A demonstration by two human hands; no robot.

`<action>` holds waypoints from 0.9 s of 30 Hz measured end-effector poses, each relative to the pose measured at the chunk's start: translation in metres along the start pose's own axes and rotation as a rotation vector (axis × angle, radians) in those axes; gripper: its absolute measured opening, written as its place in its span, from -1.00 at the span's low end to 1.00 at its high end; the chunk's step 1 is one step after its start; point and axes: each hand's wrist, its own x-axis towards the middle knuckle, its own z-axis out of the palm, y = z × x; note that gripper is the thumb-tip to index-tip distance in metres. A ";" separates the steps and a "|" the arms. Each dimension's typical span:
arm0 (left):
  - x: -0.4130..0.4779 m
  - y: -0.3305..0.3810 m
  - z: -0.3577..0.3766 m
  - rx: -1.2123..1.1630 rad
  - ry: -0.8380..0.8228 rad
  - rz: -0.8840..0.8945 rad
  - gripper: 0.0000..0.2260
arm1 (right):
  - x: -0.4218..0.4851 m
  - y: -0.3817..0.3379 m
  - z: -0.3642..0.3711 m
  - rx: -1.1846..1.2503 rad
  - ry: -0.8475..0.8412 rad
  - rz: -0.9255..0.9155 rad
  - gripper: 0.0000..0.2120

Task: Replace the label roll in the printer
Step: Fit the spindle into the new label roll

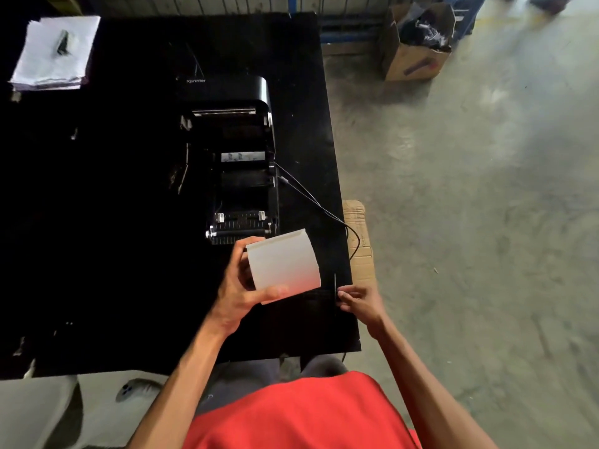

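Observation:
A white label roll (285, 262) is held above the table's near right part, gripped from its left end by my left hand (241, 293). Just beyond it stands the black printer (240, 163) with its lid swung open toward the back, and its roll bay shows no paper. To the right of the roll, my right hand (358, 299) pinches a thin black rod (334, 285) that stands nearly upright near the table's right edge.
The black table (97, 222) ends just right of my right hand. A black cable (317, 205) runs from the printer over that edge. A stack of white papers (55, 53) lies far left. Cardboard boxes (415, 43) stand on the concrete floor.

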 end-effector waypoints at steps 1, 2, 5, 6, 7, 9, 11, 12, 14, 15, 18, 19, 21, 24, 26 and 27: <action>-0.001 0.000 0.000 0.003 0.007 -0.003 -0.09 | 0.000 0.003 -0.001 0.010 -0.016 -0.018 -0.82; -0.002 -0.001 -0.001 0.006 0.013 -0.006 -0.09 | -0.001 0.005 -0.002 0.017 -0.031 -0.036 -0.83; -0.006 -0.002 -0.006 0.008 0.006 -0.017 -0.10 | -0.007 0.009 -0.008 0.032 -0.024 -0.112 -0.87; -0.008 -0.002 -0.008 0.004 -0.001 -0.019 -0.11 | -0.011 0.008 -0.012 0.033 -0.001 -0.146 -0.87; -0.009 -0.001 -0.010 -0.003 -0.007 -0.020 -0.11 | -0.016 0.004 -0.017 0.038 0.024 -0.181 -0.87; -0.011 0.001 -0.014 -0.021 -0.013 -0.018 -0.11 | -0.028 -0.009 -0.029 0.078 0.072 -0.260 -0.88; -0.013 0.003 -0.017 -0.040 -0.014 -0.004 -0.12 | -0.043 -0.028 -0.042 0.150 0.114 -0.343 -0.88; -0.013 0.005 -0.018 -0.051 -0.016 0.006 -0.13 | -0.051 -0.039 -0.047 0.190 0.128 -0.385 -0.87; -0.012 0.010 -0.019 -0.077 -0.033 0.028 -0.14 | -0.068 -0.062 -0.053 0.250 0.141 -0.466 -0.83; -0.010 0.014 -0.019 -0.086 -0.043 0.037 -0.14 | -0.077 -0.073 -0.053 0.267 0.142 -0.502 -0.82; -0.001 0.027 -0.016 -0.086 -0.064 0.059 -0.12 | -0.098 -0.100 -0.047 0.280 0.132 -0.573 -0.79; 0.002 0.031 -0.014 -0.087 -0.066 0.069 -0.11 | -0.102 -0.105 -0.045 0.279 0.130 -0.584 -0.78; 0.008 0.039 -0.013 -0.098 -0.068 0.089 -0.12 | -0.108 -0.112 -0.042 0.286 0.133 -0.604 -0.78; 0.015 0.048 -0.014 -0.093 -0.084 0.100 -0.13 | -0.115 -0.117 -0.044 0.277 0.154 -0.654 -0.80; 0.017 0.052 -0.016 -0.091 -0.101 0.099 -0.14 | -0.118 -0.120 -0.046 0.242 0.156 -0.688 -0.82; 0.018 0.053 -0.017 -0.090 -0.114 0.098 -0.14 | -0.119 -0.122 -0.047 0.221 0.145 -0.696 -0.82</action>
